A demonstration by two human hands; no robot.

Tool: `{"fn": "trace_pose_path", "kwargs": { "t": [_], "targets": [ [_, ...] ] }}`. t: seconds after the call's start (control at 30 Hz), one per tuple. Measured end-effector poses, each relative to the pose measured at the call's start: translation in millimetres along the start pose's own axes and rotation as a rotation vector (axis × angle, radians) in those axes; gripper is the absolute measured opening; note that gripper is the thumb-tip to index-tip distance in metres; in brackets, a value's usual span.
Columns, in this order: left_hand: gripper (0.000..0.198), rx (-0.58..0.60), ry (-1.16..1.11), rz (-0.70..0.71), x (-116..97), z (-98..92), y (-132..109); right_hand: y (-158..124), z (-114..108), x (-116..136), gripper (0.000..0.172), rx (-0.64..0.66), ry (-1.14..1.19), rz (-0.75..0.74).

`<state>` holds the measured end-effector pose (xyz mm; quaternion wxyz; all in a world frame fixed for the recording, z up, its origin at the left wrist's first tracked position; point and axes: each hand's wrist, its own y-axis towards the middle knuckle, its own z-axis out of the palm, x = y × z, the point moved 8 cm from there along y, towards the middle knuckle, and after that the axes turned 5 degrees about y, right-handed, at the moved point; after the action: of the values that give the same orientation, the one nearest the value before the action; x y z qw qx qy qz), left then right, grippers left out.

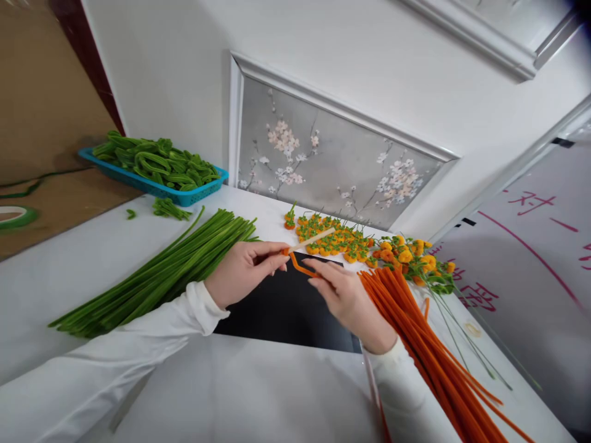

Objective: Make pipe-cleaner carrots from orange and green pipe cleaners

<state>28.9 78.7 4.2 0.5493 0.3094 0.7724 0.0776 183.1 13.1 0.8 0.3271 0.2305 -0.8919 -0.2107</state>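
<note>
My left hand (247, 269) pinches a thin pale stick (314, 239) together with one end of an orange fuzzy stem (300, 267), which is bent at the stick's lower end. The stick slants up to the right. My right hand (348, 298) is at the other end of the orange stem, its fingers closed on it. Both hands are above a black mat (295, 314). Long green fuzzy stems (170, 271) lie left of my left hand, and a bundle of orange stems (429, 351) lies beside my right wrist.
A blue basket (184, 195) of green looped pieces stands at the back left. Small orange and green flowers (332, 237) are laid along the back, with a bunch of larger ones (406, 255) to their right. Green tape (21, 216) is at the far left.
</note>
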Motion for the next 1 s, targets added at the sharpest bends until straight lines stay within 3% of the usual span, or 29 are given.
{"fn": "trace_pose_path", "kwargs": {
  "t": [0.2, 0.3, 0.43, 0.53, 0.77, 0.87, 1.0],
  "targets": [
    [0.022, 0.003, 0.244, 0.127, -9, 2.0, -5, -3, 23, 21, 0.025, 0.08, -0.144, 0.03],
    [0.02, -0.003, 0.398, 0.268, -15, 5.4, -9, -5, 22, 33, 0.025, 0.11, -0.237, -0.014],
    [0.02, 0.02, 0.51, 0.405, -19, 14.0, -15, -5, 13, 38, 0.025, 0.03, -0.344, -0.058],
    [0.02, 0.063, 0.556, 0.456, -20, 21.5, -19, -5, 8, 35, 0.024, -0.02, -0.311, -0.063],
    [0.018, 0.288, 0.535, 0.494, -19, 41.4, -27, -1, -1, 17, 0.022, -0.016, -0.164, 0.006],
    [0.019, 0.371, 0.5, 0.489, -19, 46.5, -29, 0, -3, 2, 0.02, 0.038, -0.045, 0.084],
    [0.019, 0.416, 0.391, 0.508, -25, 47.7, -32, -4, 6, -22, 0.028, 0.206, 0.145, 0.228]
  ]
}}
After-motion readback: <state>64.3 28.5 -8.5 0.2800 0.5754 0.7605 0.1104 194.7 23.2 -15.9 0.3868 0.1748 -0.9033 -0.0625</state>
